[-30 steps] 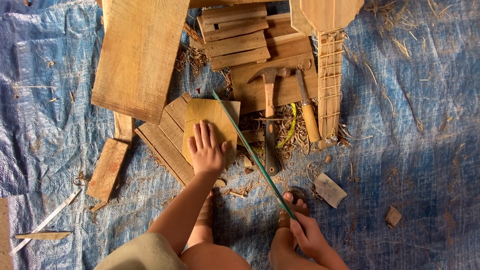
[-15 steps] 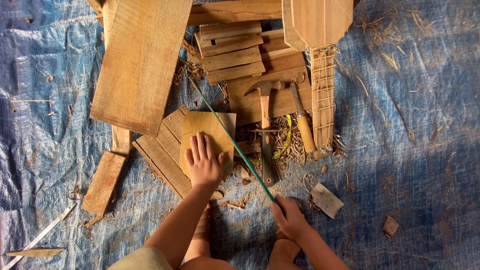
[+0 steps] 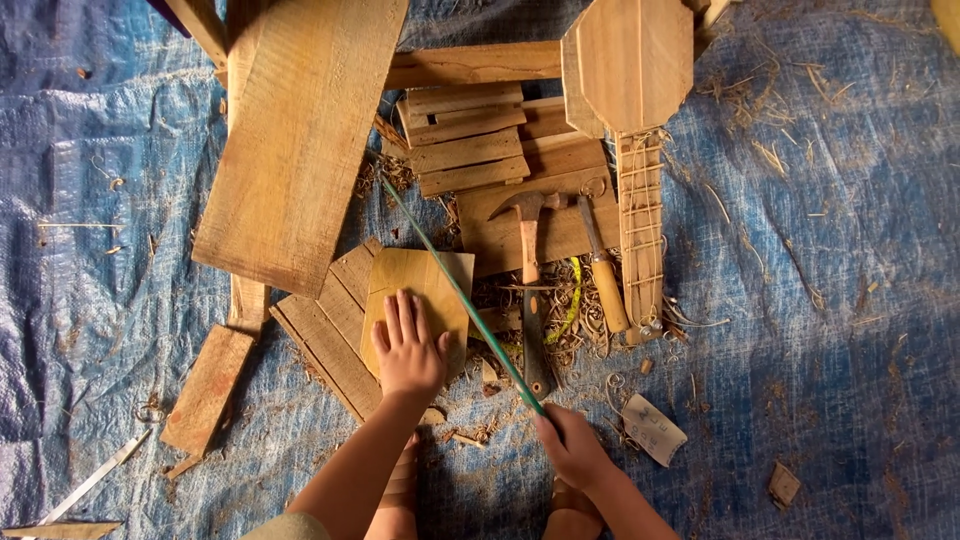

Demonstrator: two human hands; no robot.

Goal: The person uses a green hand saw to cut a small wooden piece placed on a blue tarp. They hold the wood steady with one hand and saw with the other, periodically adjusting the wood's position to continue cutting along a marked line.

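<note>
Thin wooden board (image 3: 425, 285), pale and yellowish, lies on a stack of brown wood slats (image 3: 330, 330) in the middle of the blue tarp (image 3: 850, 300). Left hand (image 3: 408, 352) is pressed flat on the near part of that board, fingers stretched out and close together, holding nothing, only pushing down. Right hand (image 3: 572, 448) is closed tight around the near end of a long thin green saw blade (image 3: 462, 298). The blade runs up and to the left from the fist, and it crosses the right edge of the pale board just beside the flat hand. Just right of the blade lies a hammer (image 3: 528, 235) with a wooden handle, its metal head pointing away from the person. Beside the hammer is a chisel (image 3: 602, 275) with a wooden handle. Curly wood shavings (image 3: 585, 300) are heaped around these tools. A big wide plank (image 3: 300, 140) lies tilted at the upper left. At the upper right is a flat wooden piece with cut corners (image 3: 630, 60), and a narrow ladder-like wooden strip (image 3: 640, 240) hangs down from it. A small folded piece of sandpaper (image 3: 655, 430) lies on the tarp near the right hand. Two bare feet show at the bottom edge, under the arms.
</note>
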